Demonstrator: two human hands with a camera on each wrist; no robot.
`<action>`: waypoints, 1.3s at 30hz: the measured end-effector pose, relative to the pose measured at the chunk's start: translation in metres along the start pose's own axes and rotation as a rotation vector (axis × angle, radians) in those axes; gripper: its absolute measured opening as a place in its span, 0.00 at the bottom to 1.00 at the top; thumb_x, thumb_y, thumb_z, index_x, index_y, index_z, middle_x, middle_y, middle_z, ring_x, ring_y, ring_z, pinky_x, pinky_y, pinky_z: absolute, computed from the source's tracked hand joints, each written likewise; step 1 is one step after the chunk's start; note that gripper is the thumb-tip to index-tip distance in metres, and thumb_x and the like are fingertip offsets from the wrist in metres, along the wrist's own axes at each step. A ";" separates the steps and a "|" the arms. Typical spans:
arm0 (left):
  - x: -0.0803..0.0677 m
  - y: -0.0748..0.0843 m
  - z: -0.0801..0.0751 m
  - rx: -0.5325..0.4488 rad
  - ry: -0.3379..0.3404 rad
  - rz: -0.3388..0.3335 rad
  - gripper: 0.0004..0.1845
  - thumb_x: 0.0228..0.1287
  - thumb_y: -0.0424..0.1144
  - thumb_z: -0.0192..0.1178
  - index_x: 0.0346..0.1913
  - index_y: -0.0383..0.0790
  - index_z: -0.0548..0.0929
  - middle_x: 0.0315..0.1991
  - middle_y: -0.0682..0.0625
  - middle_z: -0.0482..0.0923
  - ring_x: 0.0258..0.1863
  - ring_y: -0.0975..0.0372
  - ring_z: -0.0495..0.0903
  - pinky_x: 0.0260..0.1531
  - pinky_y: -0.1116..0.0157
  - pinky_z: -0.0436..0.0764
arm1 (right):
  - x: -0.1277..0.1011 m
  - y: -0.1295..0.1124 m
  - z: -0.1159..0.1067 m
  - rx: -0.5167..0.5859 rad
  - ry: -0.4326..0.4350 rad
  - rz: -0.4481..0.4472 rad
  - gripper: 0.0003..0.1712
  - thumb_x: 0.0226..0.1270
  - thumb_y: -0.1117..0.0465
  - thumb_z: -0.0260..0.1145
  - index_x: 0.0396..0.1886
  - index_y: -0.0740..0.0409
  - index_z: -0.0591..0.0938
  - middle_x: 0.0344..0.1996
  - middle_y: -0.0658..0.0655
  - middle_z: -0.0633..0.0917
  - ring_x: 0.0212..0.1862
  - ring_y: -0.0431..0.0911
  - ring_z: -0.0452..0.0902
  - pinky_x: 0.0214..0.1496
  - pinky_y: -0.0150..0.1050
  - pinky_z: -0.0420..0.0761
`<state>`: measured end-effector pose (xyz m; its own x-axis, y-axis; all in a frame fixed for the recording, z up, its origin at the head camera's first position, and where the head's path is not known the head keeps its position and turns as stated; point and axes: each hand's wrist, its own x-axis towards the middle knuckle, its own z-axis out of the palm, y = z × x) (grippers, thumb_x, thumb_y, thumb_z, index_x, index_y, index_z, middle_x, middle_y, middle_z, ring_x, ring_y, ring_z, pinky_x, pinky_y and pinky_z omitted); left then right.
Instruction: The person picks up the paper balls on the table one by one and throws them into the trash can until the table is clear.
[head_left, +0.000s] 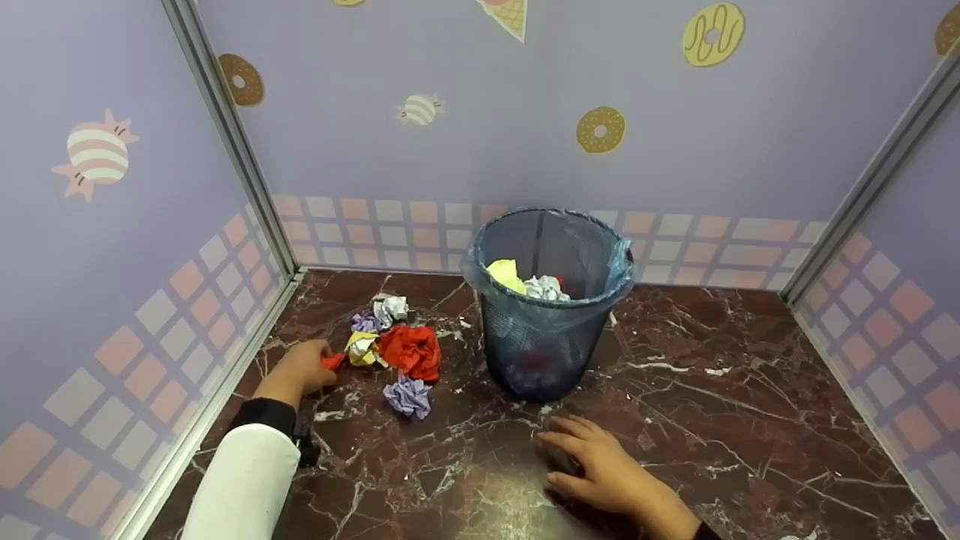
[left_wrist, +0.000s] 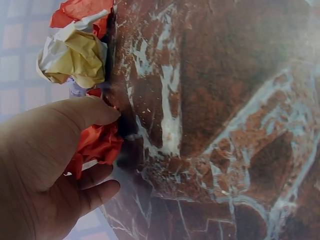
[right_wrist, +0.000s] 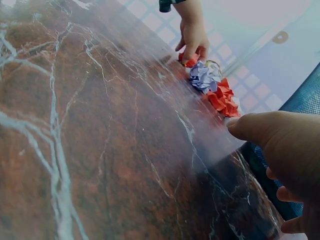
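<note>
The small red paper ball (head_left: 333,361) sits on the dark marble floor (head_left: 712,420), at the left end of a little pile of paper balls. The left hand (head_left: 304,369) has its thumb and fingers curled around it and is pinching it. The left wrist view shows this close up: the thumb is on top of the red ball and the other fingers are under it.

The biggest thing is the floor, brown-red with white lines. Purple walls (head_left: 465,97) with donuts and candy painted on them stand behind and at both sides.

Next is the blue mesh bin (head_left: 544,300), standing upright near the back wall. It has a blue bag (head_left: 621,262) in it. A yellow paper ball (head_left: 506,274) and a white paper ball (head_left: 546,288) lie inside.

The right hand (head_left: 600,465) rests flat on the floor in front of the bin. Its fingers are loose and spread, and it holds nothing.

Then come the balls in the pile, just left of the bin. The big red ball (head_left: 411,351) is in the middle. A purple ball (head_left: 409,396) lies in front of it. A yellow and white ball (head_left: 362,348) is just beside the small red one. A white ball (head_left: 391,309) and a small purple ball (head_left: 365,323) lie at the back.
</note>
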<state>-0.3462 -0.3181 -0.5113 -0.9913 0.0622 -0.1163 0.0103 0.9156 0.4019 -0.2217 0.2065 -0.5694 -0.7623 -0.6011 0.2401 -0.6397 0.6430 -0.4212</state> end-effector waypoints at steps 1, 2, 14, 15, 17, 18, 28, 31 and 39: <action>0.000 -0.001 0.001 0.005 0.006 0.002 0.16 0.50 0.33 0.67 0.43 0.32 0.80 0.38 0.38 0.80 0.35 0.49 0.78 0.35 0.55 0.78 | 0.000 0.000 0.000 0.003 0.002 -0.001 0.34 0.67 0.42 0.70 0.71 0.44 0.77 0.73 0.62 0.75 0.73 0.67 0.68 0.68 0.71 0.70; 0.000 -0.002 0.001 0.010 0.011 0.007 0.16 0.49 0.33 0.67 0.43 0.32 0.80 0.38 0.38 0.80 0.35 0.49 0.77 0.36 0.54 0.77 | 0.000 0.000 0.000 0.005 0.004 -0.004 0.34 0.67 0.42 0.70 0.71 0.45 0.77 0.73 0.62 0.75 0.73 0.67 0.68 0.68 0.71 0.71; -0.001 -0.009 0.003 -0.002 0.013 0.008 0.15 0.49 0.33 0.66 0.41 0.35 0.78 0.34 0.43 0.76 0.33 0.51 0.74 0.31 0.60 0.71 | 0.002 0.000 0.001 0.005 0.006 -0.006 0.34 0.66 0.43 0.71 0.71 0.44 0.77 0.73 0.61 0.74 0.73 0.68 0.68 0.68 0.72 0.70; -0.001 -0.009 0.002 -0.007 0.017 0.011 0.14 0.49 0.33 0.66 0.40 0.35 0.78 0.34 0.43 0.76 0.33 0.52 0.74 0.30 0.61 0.71 | 0.002 0.000 0.001 0.002 0.005 -0.006 0.34 0.66 0.43 0.71 0.71 0.43 0.77 0.73 0.61 0.74 0.73 0.68 0.68 0.69 0.72 0.69; -0.004 -0.008 -0.001 -0.019 0.030 0.019 0.14 0.48 0.32 0.65 0.41 0.35 0.78 0.34 0.43 0.76 0.32 0.52 0.75 0.30 0.62 0.71 | 0.003 0.001 0.000 -0.005 0.000 -0.006 0.35 0.66 0.42 0.71 0.71 0.43 0.77 0.73 0.62 0.74 0.73 0.68 0.68 0.69 0.72 0.69; -0.005 -0.006 -0.003 -0.028 0.037 0.022 0.14 0.48 0.32 0.65 0.40 0.35 0.79 0.33 0.43 0.76 0.32 0.52 0.75 0.29 0.62 0.71 | 0.003 0.001 -0.001 -0.011 -0.002 -0.007 0.35 0.66 0.42 0.70 0.71 0.43 0.77 0.73 0.62 0.74 0.73 0.68 0.67 0.69 0.72 0.69; -0.001 0.019 -0.046 -0.027 0.100 0.079 0.17 0.49 0.33 0.64 0.45 0.34 0.79 0.35 0.43 0.78 0.34 0.51 0.77 0.32 0.60 0.74 | 0.007 0.011 -0.021 -0.051 0.038 -0.003 0.34 0.67 0.43 0.70 0.70 0.46 0.78 0.71 0.66 0.75 0.71 0.71 0.69 0.67 0.75 0.69; 0.006 0.030 -0.061 -0.029 0.114 0.125 0.17 0.50 0.32 0.64 0.45 0.33 0.79 0.36 0.41 0.79 0.34 0.51 0.78 0.32 0.61 0.76 | 0.005 0.018 -0.030 -0.069 0.063 0.019 0.34 0.67 0.43 0.70 0.70 0.46 0.78 0.72 0.66 0.75 0.71 0.71 0.69 0.68 0.75 0.68; 0.017 0.092 -0.104 -0.082 0.078 0.130 0.17 0.56 0.32 0.63 0.50 0.37 0.77 0.43 0.40 0.79 0.37 0.52 0.77 0.33 0.62 0.80 | -0.007 0.037 -0.060 -0.112 0.113 0.121 0.34 0.66 0.41 0.70 0.70 0.46 0.79 0.73 0.65 0.74 0.73 0.71 0.67 0.71 0.74 0.65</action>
<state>-0.3756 -0.2745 -0.3817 -0.9895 0.1442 0.0117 0.1320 0.8663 0.4819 -0.2461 0.2628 -0.5347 -0.8366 -0.4628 0.2932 -0.5447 0.7599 -0.3546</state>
